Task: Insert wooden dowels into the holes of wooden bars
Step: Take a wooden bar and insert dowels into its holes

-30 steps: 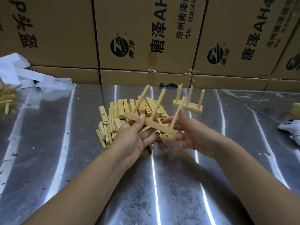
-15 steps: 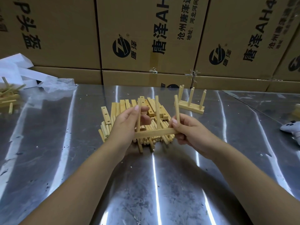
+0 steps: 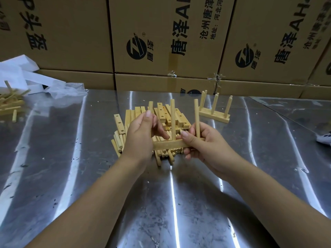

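Left hand (image 3: 141, 135) gripped left end of wooden bar (image 3: 168, 145), thumb against left dowel (image 3: 150, 111). Right hand (image 3: 202, 142) pinched bar's right end, fingers around right dowel (image 3: 197, 120). Bar was held level above steel table (image 3: 71, 176) — three dowels upright, middle dowel (image 3: 172, 120) between hands. Behind: pile of loose bars and dowels (image 3: 161, 119). Farther right, finished bar assembly (image 3: 215, 111) stood on table — cardboard boxes (image 3: 161, 33) beyond.

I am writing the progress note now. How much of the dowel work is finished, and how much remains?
Done: one finished bar stands at the back right with upright dowels. In hand: the left hand and right hand hold a bar with three dowels standing in it; whether they are fully seated cannot be told. Left: a pile of loose bars and dowels on the metal table.
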